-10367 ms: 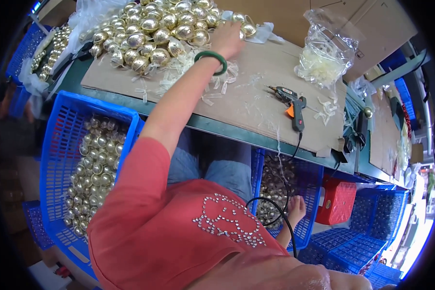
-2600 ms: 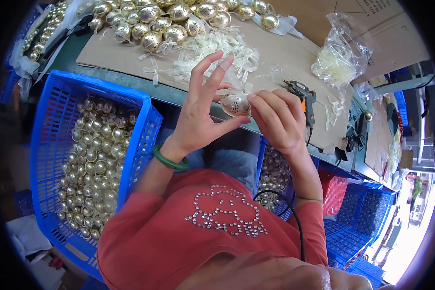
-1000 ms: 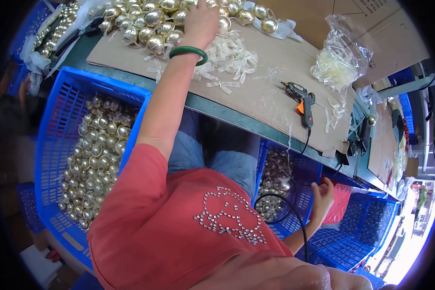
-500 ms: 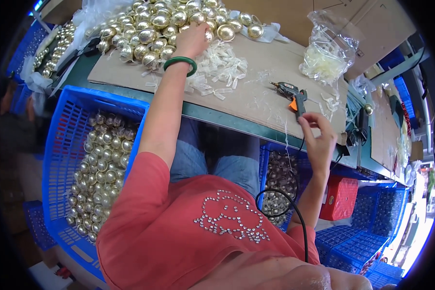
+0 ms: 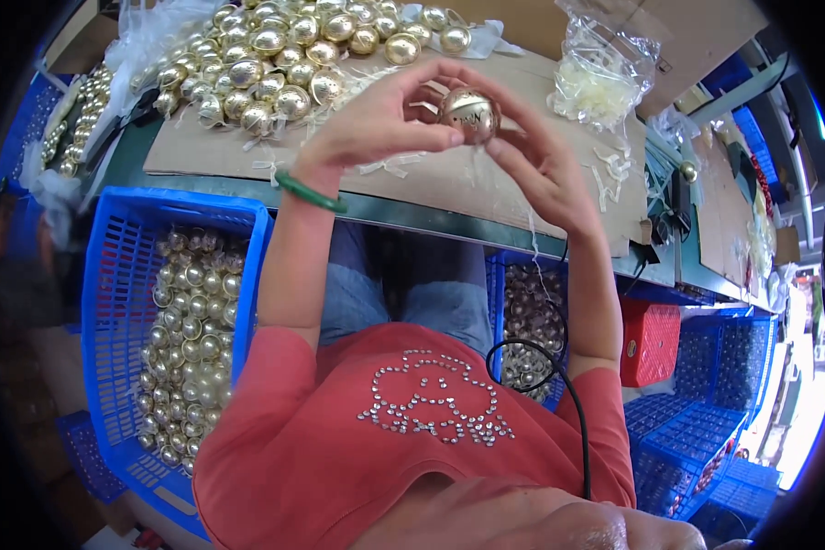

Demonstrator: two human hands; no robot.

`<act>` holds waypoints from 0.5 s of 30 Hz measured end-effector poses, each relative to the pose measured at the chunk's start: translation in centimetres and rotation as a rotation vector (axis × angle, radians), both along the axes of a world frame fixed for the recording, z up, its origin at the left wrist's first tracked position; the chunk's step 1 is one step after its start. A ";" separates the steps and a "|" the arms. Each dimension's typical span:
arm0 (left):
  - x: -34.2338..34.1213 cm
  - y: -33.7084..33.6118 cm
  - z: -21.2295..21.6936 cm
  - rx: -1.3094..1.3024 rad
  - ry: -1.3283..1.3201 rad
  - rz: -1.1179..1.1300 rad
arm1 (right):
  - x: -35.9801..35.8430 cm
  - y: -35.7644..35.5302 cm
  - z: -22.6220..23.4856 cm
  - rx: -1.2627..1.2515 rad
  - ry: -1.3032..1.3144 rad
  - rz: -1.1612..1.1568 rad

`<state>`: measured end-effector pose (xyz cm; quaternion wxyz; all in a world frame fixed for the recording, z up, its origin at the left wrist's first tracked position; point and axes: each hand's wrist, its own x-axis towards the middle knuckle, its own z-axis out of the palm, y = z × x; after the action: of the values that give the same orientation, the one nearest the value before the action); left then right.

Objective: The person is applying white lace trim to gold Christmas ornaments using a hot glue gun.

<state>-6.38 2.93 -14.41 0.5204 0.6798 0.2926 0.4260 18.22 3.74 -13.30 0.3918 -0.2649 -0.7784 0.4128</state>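
Head view, the only one: gold ball (image 5: 468, 112) up in the air over the near side of the cardboard sheet (image 5: 522, 69), dark markings facing the wearer. Left hand (image 5: 376, 124) grasping it from the left, thumb against the lower side, fingers curled round behind; right hand (image 5: 548, 174) grasping from the right, thumb by the underside, fingers arched over the top. How firmly each presses, cannot tell. Main risk, as I judge it: a slip, since the surface looks smooth and shiny and the hold seems to be mostly fingertips. A dropped ball could roll off the table edge into the lap, or into the blue basket (image 5: 110, 275) on the left and be lost among the similar balls (image 5: 188, 339) there. Second: a knock by the left hand or wrist, bearing a green bangle (image 5: 310, 192), against the ball heap (image 5: 275, 55); round things loosely piled, so a bump could set several rolling. Third: black cable (image 5: 577, 412) looping close by the right forearm; an elbow swung outward might snag it. Also a thin pale strand (image 5: 533, 234) hanging below the right hand, which could cling to fingers or ball if brushed
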 end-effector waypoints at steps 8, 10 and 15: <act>1.8 -3.0 -4.3 -0.304 -0.242 0.156 | 0.3 -0.9 -2.4 -0.112 0.136 -0.012; 2.4 -3.1 -4.6 -0.212 -0.226 0.162 | 0.3 -1.3 -2.5 -0.073 0.126 -0.049; 2.9 -4.0 -5.1 0.194 0.110 0.401 | 0.5 -1.9 -2.4 0.065 0.001 -0.188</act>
<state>-3.47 -1.10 -19.50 0.3411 0.6770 0.4073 0.5093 18.69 1.82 -15.71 0.4378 -0.3236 -0.7629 0.3487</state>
